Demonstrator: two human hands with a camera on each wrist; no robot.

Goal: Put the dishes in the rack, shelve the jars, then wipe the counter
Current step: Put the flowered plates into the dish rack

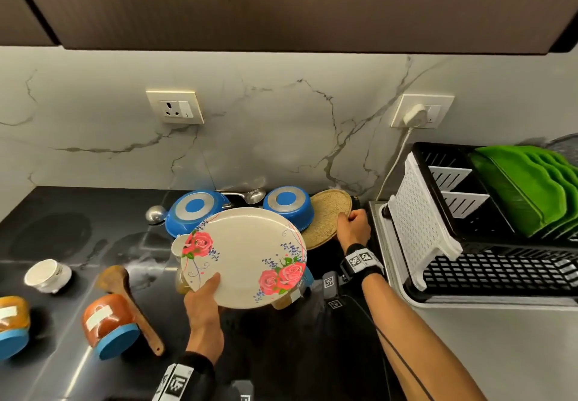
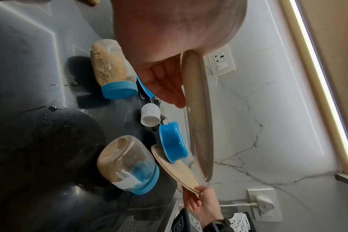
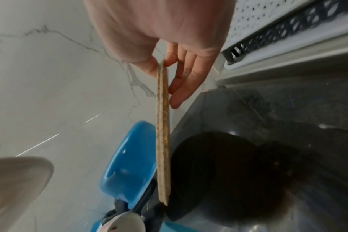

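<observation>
My left hand [image 1: 205, 299] holds a white plate with pink roses [image 1: 245, 257] by its near rim, lifted over the black counter; thumb on top, fingers [image 2: 165, 81] underneath. My right hand [image 1: 353, 225] pinches the right edge of a speckled beige plate [image 1: 328, 221] that leans against an upturned blue pan [image 1: 289, 205]; in the right wrist view this beige plate [image 3: 162, 133] is edge-on between thumb and fingers [image 3: 181, 87]. The black dish rack [image 1: 500, 232] stands at the right with several green plates [image 1: 531, 185] in it.
A second upturned blue pan [image 1: 195, 211], steel ladles [image 1: 250, 196] and a white cup [image 1: 47, 275] lie on the counter [image 1: 62, 228]. Blue-lidded jars [image 1: 108, 325] and a wooden spoon [image 1: 131, 303] are at the front left; two more jars [image 2: 113, 69] lie under the rose plate. A white perforated tray [image 1: 419, 222] leans on the rack.
</observation>
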